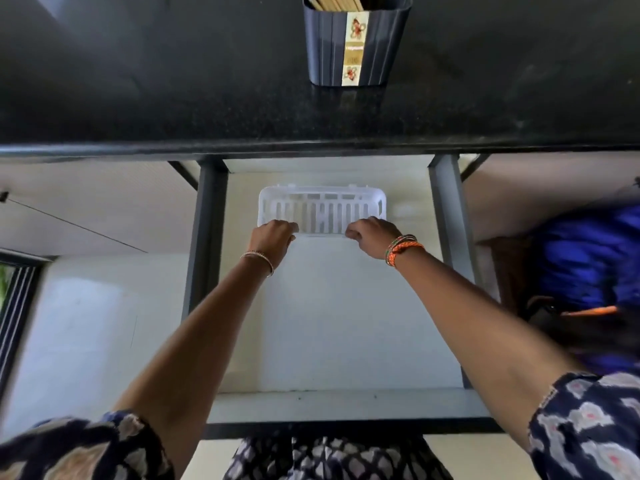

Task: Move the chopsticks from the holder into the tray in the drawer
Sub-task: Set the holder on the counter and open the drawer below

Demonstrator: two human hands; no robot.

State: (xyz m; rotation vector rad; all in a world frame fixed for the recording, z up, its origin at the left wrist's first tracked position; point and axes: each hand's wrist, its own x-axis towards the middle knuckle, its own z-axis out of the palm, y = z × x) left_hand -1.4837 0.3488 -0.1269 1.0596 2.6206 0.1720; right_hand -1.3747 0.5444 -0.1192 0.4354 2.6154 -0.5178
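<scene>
A dark ribbed holder [356, 43] with a yellow label stands on the black counter at the top. Several pale wooden chopsticks [337, 1] stick out of it. Below the counter the drawer [346, 403] is pulled out. A white slotted plastic tray [322, 202] lies at the back of the drawer and holds nothing. My left hand [273, 239] grips the tray's near edge at its left end. My right hand [372, 235] grips the same edge at its right end. Both sets of fingers curl over the rim.
The black counter [173, 98] spans the top of the view, its front edge overhanging the drawer's back. The drawer floor [346, 313] is bare white between tray and front panel. Dark drawer rails [204, 237] run along both sides. A blue cloth bundle [588, 258] sits at the right.
</scene>
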